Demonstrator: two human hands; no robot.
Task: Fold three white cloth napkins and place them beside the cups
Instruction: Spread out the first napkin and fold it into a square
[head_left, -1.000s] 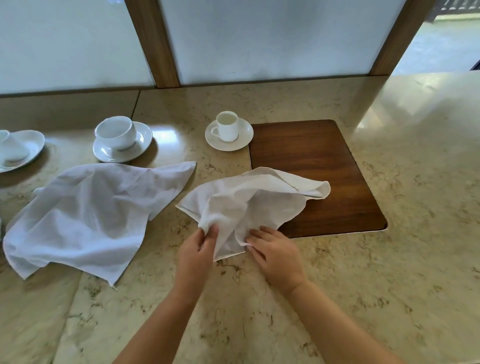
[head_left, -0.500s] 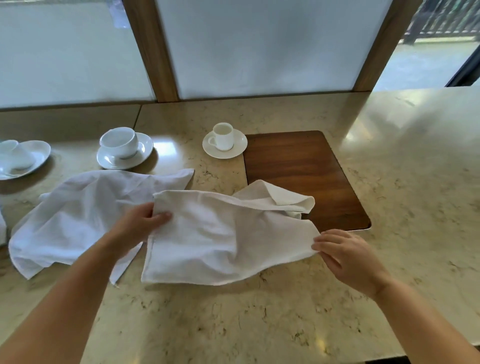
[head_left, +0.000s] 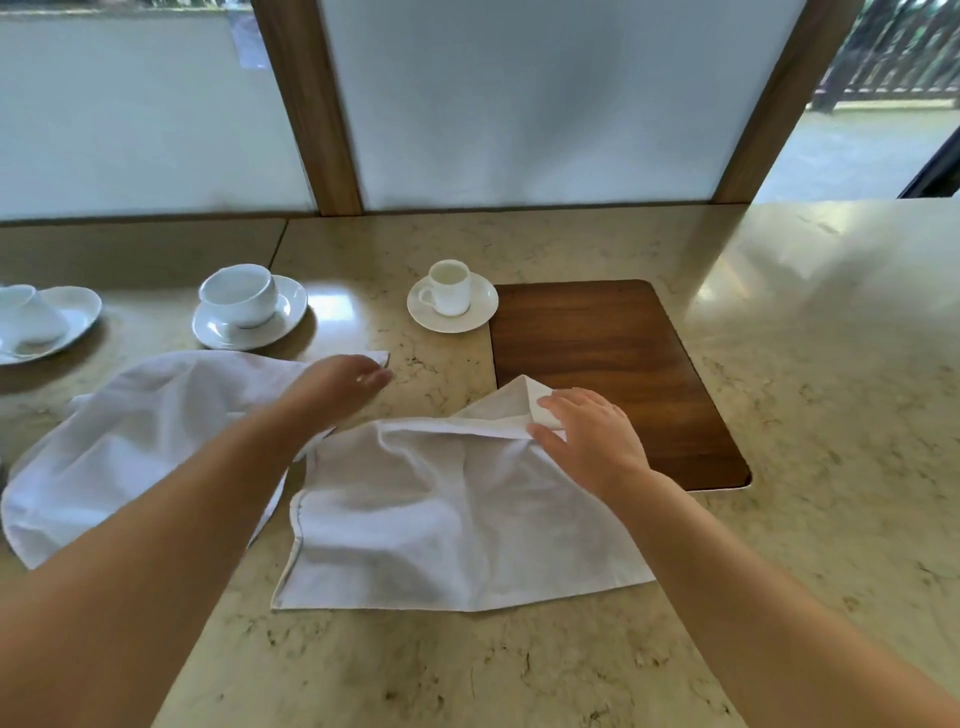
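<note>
The right hand pinches the near napkin's folded corner while the left hand hovers flat.

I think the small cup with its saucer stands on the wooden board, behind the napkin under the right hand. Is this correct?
Not quite. The head view shows the small cup and saucer on the stone counter, just left of the wooden board. They are indeed behind the napkin under the right hand.

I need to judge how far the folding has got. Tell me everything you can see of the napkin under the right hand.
The napkin is white woven cloth with stitched hems, lying spread and wrinkled on the marble counter. Its far right corner is folded over onto the wooden board. The right hand holds that corner; its left edge overlaps the second napkin.
</note>
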